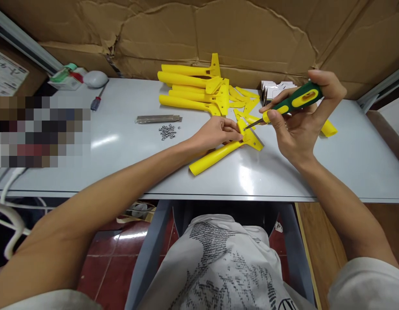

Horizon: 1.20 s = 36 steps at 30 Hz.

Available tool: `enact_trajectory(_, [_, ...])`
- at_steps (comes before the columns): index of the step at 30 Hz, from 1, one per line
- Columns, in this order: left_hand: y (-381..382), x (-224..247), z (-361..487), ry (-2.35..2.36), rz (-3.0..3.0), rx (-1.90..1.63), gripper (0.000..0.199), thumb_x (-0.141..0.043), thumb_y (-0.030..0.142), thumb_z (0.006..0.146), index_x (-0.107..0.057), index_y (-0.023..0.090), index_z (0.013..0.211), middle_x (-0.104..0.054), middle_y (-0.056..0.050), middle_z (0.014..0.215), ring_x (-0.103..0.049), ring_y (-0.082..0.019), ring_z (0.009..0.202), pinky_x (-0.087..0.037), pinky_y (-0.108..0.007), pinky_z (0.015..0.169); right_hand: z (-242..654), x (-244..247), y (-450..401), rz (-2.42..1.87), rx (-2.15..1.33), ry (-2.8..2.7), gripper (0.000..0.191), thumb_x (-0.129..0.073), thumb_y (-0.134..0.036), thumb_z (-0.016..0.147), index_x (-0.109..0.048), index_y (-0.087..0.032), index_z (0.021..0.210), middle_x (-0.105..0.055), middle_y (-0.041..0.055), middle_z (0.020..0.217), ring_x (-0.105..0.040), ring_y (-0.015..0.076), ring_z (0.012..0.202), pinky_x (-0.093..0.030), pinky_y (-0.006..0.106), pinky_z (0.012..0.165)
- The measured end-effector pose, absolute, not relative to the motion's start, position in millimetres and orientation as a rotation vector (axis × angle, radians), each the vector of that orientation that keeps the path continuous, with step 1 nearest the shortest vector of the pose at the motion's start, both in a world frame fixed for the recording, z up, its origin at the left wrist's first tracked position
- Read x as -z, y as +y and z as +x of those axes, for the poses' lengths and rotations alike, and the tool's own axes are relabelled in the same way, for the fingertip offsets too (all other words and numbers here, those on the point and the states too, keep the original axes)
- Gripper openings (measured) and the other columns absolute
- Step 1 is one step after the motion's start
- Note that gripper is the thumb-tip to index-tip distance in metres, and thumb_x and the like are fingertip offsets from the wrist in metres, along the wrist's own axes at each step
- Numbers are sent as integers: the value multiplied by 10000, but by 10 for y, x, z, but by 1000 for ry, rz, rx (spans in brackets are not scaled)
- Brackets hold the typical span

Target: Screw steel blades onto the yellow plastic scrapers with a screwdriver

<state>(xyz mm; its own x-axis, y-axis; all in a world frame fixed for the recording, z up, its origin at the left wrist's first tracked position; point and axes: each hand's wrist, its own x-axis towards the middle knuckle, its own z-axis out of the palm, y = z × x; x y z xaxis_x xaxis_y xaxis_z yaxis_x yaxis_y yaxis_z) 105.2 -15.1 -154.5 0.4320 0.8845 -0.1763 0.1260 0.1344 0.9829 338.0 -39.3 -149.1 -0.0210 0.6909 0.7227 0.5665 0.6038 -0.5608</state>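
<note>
Screwdriver (290,104), green-yellow plastic w/ metal shaft, gripped by R fingers (277,124), slants down-left to T-shaped yellow plastic tool (230,150). L fingers (232,136) pinch its head (255,143); handle (212,160) runs near-left.

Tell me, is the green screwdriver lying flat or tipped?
Tipped: the right hand holds the screwdriver aslant, handle up, its tip down at the yellow tool the left hand holds.

On the desk (357,159), screws (167,131) in front of a packet (158,119); behind both and rightward, handled pieces (191,94); nearer, another handled piece (215,158) in the left hand (215,132); along the back, cardboard (173,32)
</note>
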Motion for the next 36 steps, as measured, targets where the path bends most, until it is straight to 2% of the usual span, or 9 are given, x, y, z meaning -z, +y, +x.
enact_trajectory(9, [-128,1587,1035,953,1414,-719,278,-957,310,732,-792,166,902,-870,-86,892,-732,-172,766,-460,-274,658,3336,1547,-370,-1040,-136,-1684,727,-629,-673,1106,-264,-544,1722,-428,101,1679,-789,315,1276,-779,522,909])
enact_trajectory(14, [-133,1562,1036,949,1419,-695,210,-935,248,770,-789,153,888,-860,-87,896,-751,-181,817,-488,-272,703,3383,1591,-380,-927,-147,-1645,920,-844,-704,981,-293,-535,1699,-445,115,1735,-811,348,1227,-776,556,948])
enact_trajectory(18, [-90,1615,1042,841,1529,-692,96,-862,187,854,-779,146,883,-834,-56,883,-758,-168,852,-537,-279,814,3515,1597,-8,-395,6,-1675,1014,-975,-738,852,-469,-502,1698,-535,20,1706,-853,268,1076,-786,392,807])
enact_trajectory(19, [-75,1639,1040,811,1538,-679,79,-843,180,879,-779,143,909,-838,-61,910,-767,-173,883,-552,-285,849,3539,1598,123,-173,139,-1692,1053,-946,-789,848,-510,-406,1726,-580,-4,1686,-852,225,1040,-777,298,756])
enact_trajectory(23, [-64,1678,1035,775,1505,-649,84,-816,164,917,-766,132,977,-846,-75,1002,-793,-177,955,-583,-294,922,3508,1570,363,41,185,-1858,808,-567,-725,1153,-421,-299,1823,-536,-21,1826,-859,203,1208,-780,224,810])
enact_trajectory(27, [-80,1633,1039,830,1487,-662,118,-854,167,892,-772,137,972,-829,-57,952,-795,-171,937,-589,-280,920,3380,1504,80,-171,127,-1640,658,-710,-738,1084,-570,-427,1647,-673,-6,1498,-841,227,1197,-793,308,760])
enact_trajectory(30, [-58,1619,1050,830,1488,-626,173,-901,176,864,-785,135,985,-837,-67,964,-792,-174,920,-586,-278,896,3391,1433,-161,-152,255,-1586,712,-907,-714,949,-662,-426,1553,-689,-21,1238,-757,156,1036,-638,184,580])
enact_trajectory(33, [-30,1626,1057,806,1511,-605,170,-897,173,869,-787,128,990,-846,-85,1003,-780,-165,914,-573,-275,867,3481,1392,-173,-491,176,-1772,549,-825,-454,1107,-639,-474,1624,-707,-39,1338,-687,180,1297,-683,259,883])
enact_trajectory(36, [-22,1613,1053,786,1523,-614,152,-881,167,864,-766,130,955,-835,-80,987,-771,-161,932,-572,-279,892,3480,1418,12,-28,198,-1811,593,-731,-590,1135,-567,-447,1686,-683,-13,1365,-804,225,1285,-706,230,701])
